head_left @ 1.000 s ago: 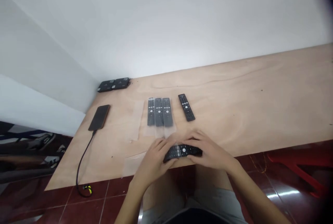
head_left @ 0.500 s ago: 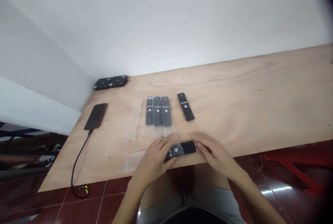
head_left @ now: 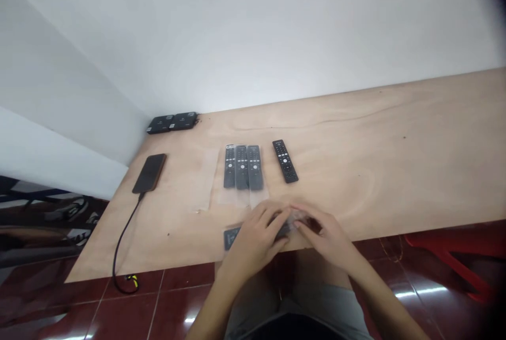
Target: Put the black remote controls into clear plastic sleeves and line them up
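Left hand (head_left: 255, 240) and right hand (head_left: 326, 237) hold a plastic-wrapped remote (head_left: 232, 238) at the near edge of the desk (head_left: 375, 171).

Both hands are half closed, fingers curled over the remote from either side, hiding most of it; one end shows past the left hand. Beyond, three wrapped remotes (head_left: 242, 167) lie side by side mid-desk, near a bare remote (head_left: 285, 161). A phone (head_left: 149, 173) with a cable (head_left: 126, 240) sits near the left edge.

Blk remote (head_left: 285, 161) w/ white btns, pale plywood table (head_left: 356, 139), wavy brown grain, dark red floor tiles (head_left: 126, 308)
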Available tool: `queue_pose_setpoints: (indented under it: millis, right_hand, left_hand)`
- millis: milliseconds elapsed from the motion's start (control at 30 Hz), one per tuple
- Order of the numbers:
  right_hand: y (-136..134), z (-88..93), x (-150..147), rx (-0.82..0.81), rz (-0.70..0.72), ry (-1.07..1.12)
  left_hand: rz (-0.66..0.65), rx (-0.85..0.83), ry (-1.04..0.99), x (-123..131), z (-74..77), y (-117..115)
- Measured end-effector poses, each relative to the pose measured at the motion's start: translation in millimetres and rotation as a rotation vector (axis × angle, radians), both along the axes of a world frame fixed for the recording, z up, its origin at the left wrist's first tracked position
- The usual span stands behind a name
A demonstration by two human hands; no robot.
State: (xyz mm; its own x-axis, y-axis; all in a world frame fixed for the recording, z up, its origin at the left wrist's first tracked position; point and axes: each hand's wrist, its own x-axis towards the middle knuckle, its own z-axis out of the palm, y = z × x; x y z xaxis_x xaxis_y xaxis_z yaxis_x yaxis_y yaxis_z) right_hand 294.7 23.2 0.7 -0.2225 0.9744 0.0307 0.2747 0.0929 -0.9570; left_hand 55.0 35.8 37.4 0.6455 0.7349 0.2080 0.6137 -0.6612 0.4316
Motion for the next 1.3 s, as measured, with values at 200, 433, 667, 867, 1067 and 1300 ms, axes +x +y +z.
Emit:
queue_pose_setpoints:
  millis: [200, 433, 667, 867, 1067, 1300]
  right_hand:
    - [-7.2, 2.2, 68.1, 0.099, -0.211, -0.27]
    - [-16.1, 16.3, 78.8, 0.286, 0.095, -0.416]
    - [-34.1, 3.0, 80.9, 0.321, -0.032, -0.478]
    - [-32.9, -1.4, 18.9, 0.367, 0.033, -0.374]
    - [-19.3, 7.8, -22.0, 0.362, 0.132, -0.337]
    - [-16.2, 12.1, -29.6, 0.301, 0.219, -0.314]
  left_hand:
    - [0.052, 0.046, -0.041, -18.8, -7.9, -7.2]
    - [0.009, 0.088, -0.113, 14.2, -11.3, -2.0]
    - [0.265, 0.173, -0.119, -15.9, -15.2, 14.3]
    - [0.324, 0.165, -0.068, -36.4, -28.1, 22.1]
    - [0.336, 0.109, -0.092, -36.1, -30.6, 19.3]
    - [0.337, 0.084, -0.116, -38.8, -30.2, 16.9]
